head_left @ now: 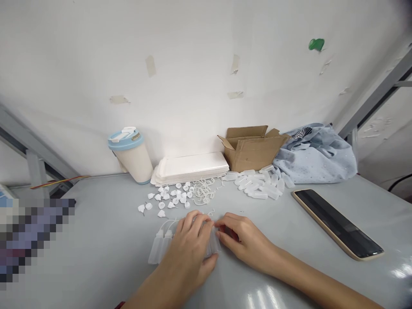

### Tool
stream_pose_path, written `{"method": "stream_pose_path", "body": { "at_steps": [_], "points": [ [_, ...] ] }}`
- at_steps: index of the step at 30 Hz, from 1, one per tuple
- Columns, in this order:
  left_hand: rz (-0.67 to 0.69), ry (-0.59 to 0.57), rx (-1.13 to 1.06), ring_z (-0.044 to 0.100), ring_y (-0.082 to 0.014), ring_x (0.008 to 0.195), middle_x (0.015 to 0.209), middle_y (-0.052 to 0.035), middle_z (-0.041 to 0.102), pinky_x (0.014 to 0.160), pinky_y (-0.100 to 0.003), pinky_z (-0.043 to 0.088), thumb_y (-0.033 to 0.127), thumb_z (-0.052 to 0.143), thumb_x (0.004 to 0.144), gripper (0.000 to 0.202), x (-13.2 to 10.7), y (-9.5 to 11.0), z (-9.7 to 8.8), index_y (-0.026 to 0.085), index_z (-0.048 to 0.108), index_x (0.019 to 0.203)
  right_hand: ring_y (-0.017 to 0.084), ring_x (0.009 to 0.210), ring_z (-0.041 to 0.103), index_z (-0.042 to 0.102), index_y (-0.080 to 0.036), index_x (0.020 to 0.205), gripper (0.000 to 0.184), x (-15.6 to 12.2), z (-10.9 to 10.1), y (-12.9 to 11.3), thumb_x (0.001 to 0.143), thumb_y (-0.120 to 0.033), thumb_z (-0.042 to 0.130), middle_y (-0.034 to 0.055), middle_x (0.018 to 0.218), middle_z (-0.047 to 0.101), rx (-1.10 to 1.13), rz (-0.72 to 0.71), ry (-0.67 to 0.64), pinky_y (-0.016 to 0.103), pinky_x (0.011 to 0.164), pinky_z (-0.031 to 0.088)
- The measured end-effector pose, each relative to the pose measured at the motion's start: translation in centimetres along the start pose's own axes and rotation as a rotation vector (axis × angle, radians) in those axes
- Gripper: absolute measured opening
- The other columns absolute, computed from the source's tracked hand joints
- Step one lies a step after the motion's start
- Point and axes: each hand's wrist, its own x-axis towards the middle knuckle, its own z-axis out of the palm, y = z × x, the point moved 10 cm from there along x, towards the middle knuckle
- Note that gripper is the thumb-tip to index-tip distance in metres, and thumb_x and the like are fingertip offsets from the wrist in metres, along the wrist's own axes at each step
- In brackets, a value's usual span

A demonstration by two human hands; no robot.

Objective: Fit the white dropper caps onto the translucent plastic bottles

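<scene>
A row of small translucent plastic bottles (156,249) lies side by side on the table, with thin pale cords looping from their necks. My left hand (189,242) is curled over the row, thumb and fingers around the bottles at its right end, and it hides the middle ones. Just to the right, my right hand (241,238) has its thumb and forefinger drawn together at the upper end of the last bottle. What lies between those fingertips is too small to make out. Beyond my hands are scattered white caps (175,198) and a tangle of pale cords (203,191).
Loose bottles (260,183) are heaped before an open cardboard box (254,152). Along the wall stand a blue-lidded cup (131,156), a stack of white cards or boxes (193,167) and a light-blue cloth bundle (318,156). A phone (337,223) lies at the right.
</scene>
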Motion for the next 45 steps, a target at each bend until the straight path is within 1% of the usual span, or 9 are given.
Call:
{"method": "stream_pose_path", "body": {
  "at_steps": [7,12,17,22,25,32,36,41,45],
  "points": [
    [-0.049,-0.044,-0.010,0.045,-0.0302,0.110,0.114,-0.0100,0.056,0.090,-0.047,0.044,0.020,0.066,0.070,0.044,0.1,-0.6,0.4,0.016,0.053,0.112,0.013,0.065,0.053,0.064,-0.015,0.091,0.016,0.2,-0.1,0.1,0.085,-0.015,0.049,0.0032,0.078,0.061,0.016,-0.026,0.004,0.025,0.061,0.041],
    [-0.048,0.059,-0.035,0.049,-0.0284,0.105,0.108,-0.0088,0.059,0.084,-0.043,0.047,0.040,0.063,0.077,0.039,0.1,-1.1,-1.0,0.018,0.056,0.108,0.013,0.064,0.053,0.064,-0.017,0.088,0.018,0.4,-1.8,0.5,0.087,-0.016,0.045,0.0022,0.075,0.061,0.000,-0.077,0.126,0.024,0.058,0.041],
    [-0.134,0.161,-0.061,0.048,-0.0246,0.107,0.108,-0.0070,0.059,0.087,-0.042,0.046,0.033,0.045,0.090,0.026,0.1,-3.2,-2.4,0.019,0.056,0.109,0.018,0.076,0.056,0.061,-0.014,0.095,0.021,1.0,-5.1,2.8,0.087,-0.014,0.042,0.0084,0.087,0.061,-0.193,-0.118,0.305,0.029,0.065,0.046],
    [-0.133,0.142,-0.042,0.043,-0.0260,0.116,0.119,-0.0091,0.056,0.090,-0.044,0.045,0.018,0.036,0.090,0.030,1.4,-4.6,-2.6,0.016,0.057,0.110,0.027,0.097,0.053,0.060,-0.011,0.102,0.027,1.5,-8.8,5.7,0.084,-0.007,0.040,0.0143,0.103,0.059,-0.449,-0.042,0.433,0.037,0.077,0.046],
    [-0.080,0.089,-0.014,0.042,-0.0262,0.117,0.122,-0.0084,0.055,0.093,-0.045,0.043,0.009,0.036,0.083,0.035,2.7,-4.4,-2.4,0.016,0.059,0.109,0.027,0.101,0.051,0.060,-0.009,0.106,0.037,1.7,-10.0,7.0,0.080,0.002,0.037,0.0146,0.106,0.058,-0.522,0.063,0.379,0.037,0.080,0.045],
    [-0.101,-0.026,-0.036,0.048,-0.0264,0.112,0.114,-0.0082,0.062,0.092,-0.046,0.044,0.006,0.037,0.077,0.038,4.2,-4.4,-1.6,0.016,0.063,0.104,0.028,0.103,0.049,0.062,-0.008,0.106,0.043,1.3,-9.5,8.1,0.073,0.007,0.039,0.0145,0.106,0.059,-0.626,0.262,0.112,0.034,0.084,0.042],
    [-0.203,0.079,-0.088,0.047,-0.0260,0.117,0.120,-0.0093,0.059,0.093,-0.045,0.045,0.010,0.037,0.078,0.042,3.9,-5.3,-3.0,0.015,0.059,0.113,0.029,0.100,0.051,0.064,-0.008,0.102,0.039,1.0,-8.7,8.0,0.072,0.005,0.042,0.0158,0.101,0.061,-0.683,0.297,0.041,0.034,0.080,0.043],
    [-0.342,0.267,-0.146,0.038,-0.0259,0.126,0.132,-0.0092,0.049,0.098,-0.046,0.042,0.019,0.035,0.083,0.046,1.2,-6.8,-4.5,0.014,0.050,0.126,0.031,0.098,0.054,0.065,-0.007,0.094,0.038,0.9,-8.5,8.2,0.068,0.008,0.043,0.0172,0.097,0.063,-0.711,0.327,0.012,0.035,0.076,0.043],
    [-0.339,0.377,-0.152,0.038,-0.0257,0.125,0.133,-0.0085,0.048,0.097,-0.046,0.044,0.019,0.035,0.084,0.046,-0.6,-6.4,-4.7,0.016,0.047,0.128,0.024,0.095,0.055,0.062,-0.013,0.097,0.028,0.9,-9.0,6.2,0.073,-0.003,0.051,0.0111,0.099,0.062,-0.447,0.222,0.156,0.033,0.076,0.043]
  ]
}}
